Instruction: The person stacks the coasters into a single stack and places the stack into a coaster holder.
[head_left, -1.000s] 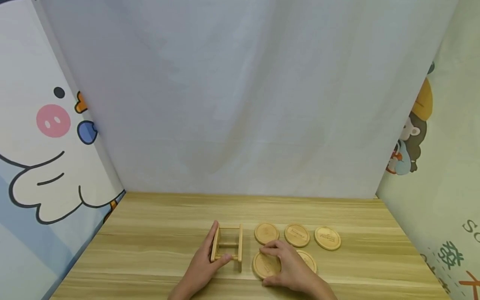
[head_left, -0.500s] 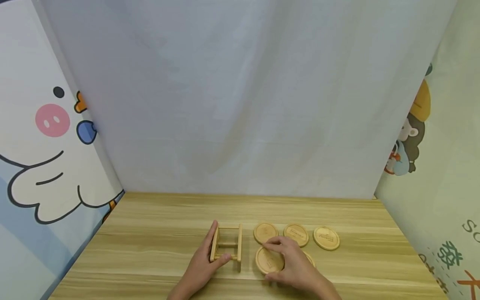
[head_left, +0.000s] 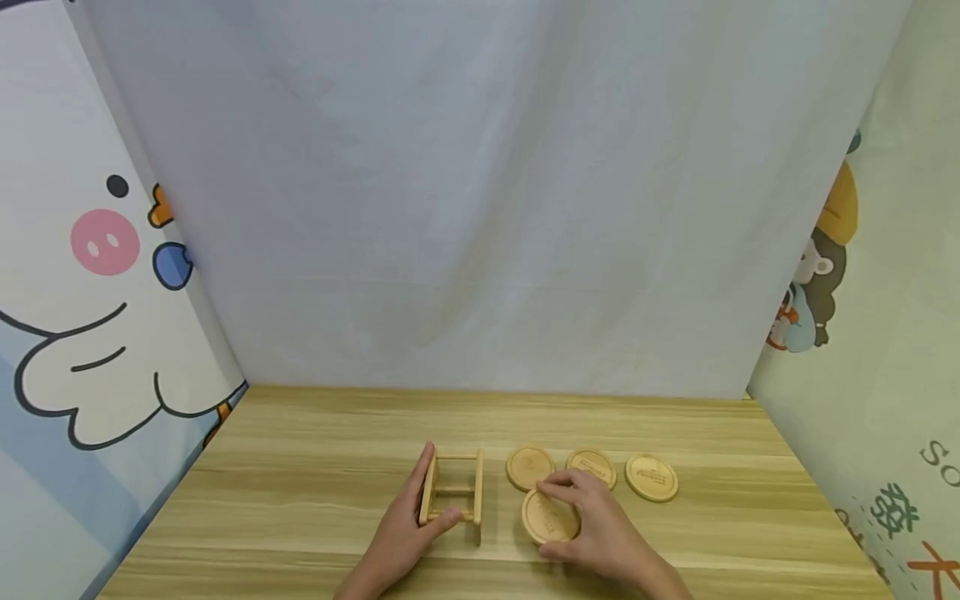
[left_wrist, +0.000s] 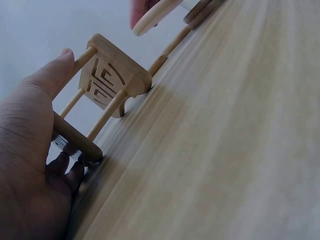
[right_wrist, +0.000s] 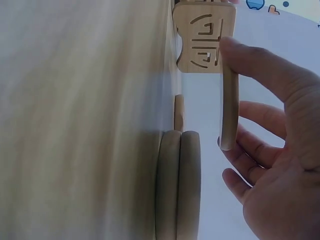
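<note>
My left hand [head_left: 401, 529] grips a small wooden coaster rack [head_left: 478, 500], its thumb on a rod and its fingers behind the left panel. The rack stands on the table, and its far panel [left_wrist: 107, 75] has cut-out slots. My right hand [head_left: 600, 529] pinches a round wooden coaster [head_left: 550, 517] by its edges, thumb on the near side. In the right wrist view this held coaster [right_wrist: 230, 110] is raised off the table and seen edge-on. It is to the right of the rack, apart from it.
Behind the right hand, a row of wooden coasters lies flat: a left one [head_left: 530, 468], a partly covered middle one [head_left: 592, 463] and a right one [head_left: 652, 477]. The wood-grain table [head_left: 315, 467] ends at a pale curtain [head_left: 480, 250], with printed cloths at both sides.
The right hand has lifted the coaster from the table and moved it slightly right. Another coaster under that hand has gone out of sight in the head view. The left hand and rack stay put.
</note>
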